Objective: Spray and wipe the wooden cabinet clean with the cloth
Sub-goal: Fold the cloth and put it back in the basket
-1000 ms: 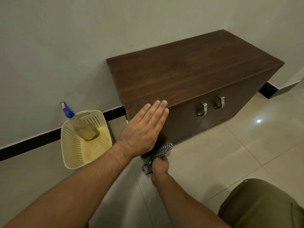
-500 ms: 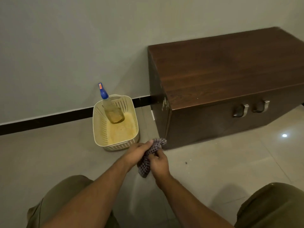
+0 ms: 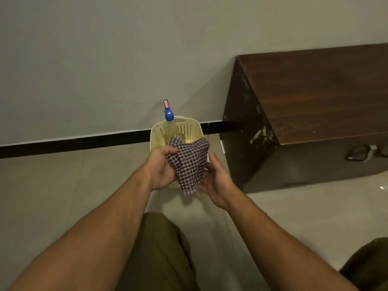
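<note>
A checked purple-and-white cloth (image 3: 189, 162) hangs bunched between both hands, above the cream basket (image 3: 156, 133). My left hand (image 3: 161, 169) grips the cloth's upper left corner. My right hand (image 3: 214, 181) cups the cloth from the right and below, fingers partly spread against it. The spray bottle (image 3: 168, 112) with a blue nozzle stands in the basket, leaning toward the wall, its body mostly hidden by the cloth. The dark wooden cabinet (image 3: 315, 97) stands to the right against the wall, its left side panel chipped near the front corner.
The perforated basket sits on the tiled floor (image 3: 63, 185) by the black skirting (image 3: 73, 143). A metal door handle (image 3: 361, 154) shows on the cabinet front. My knees in olive trousers (image 3: 161, 248) fill the bottom of the view.
The view has swung left, away from the cabinet. My left hand left the cabinet edge and joined the right on the cloth, which both hands have raised over the basket and spread wider.
</note>
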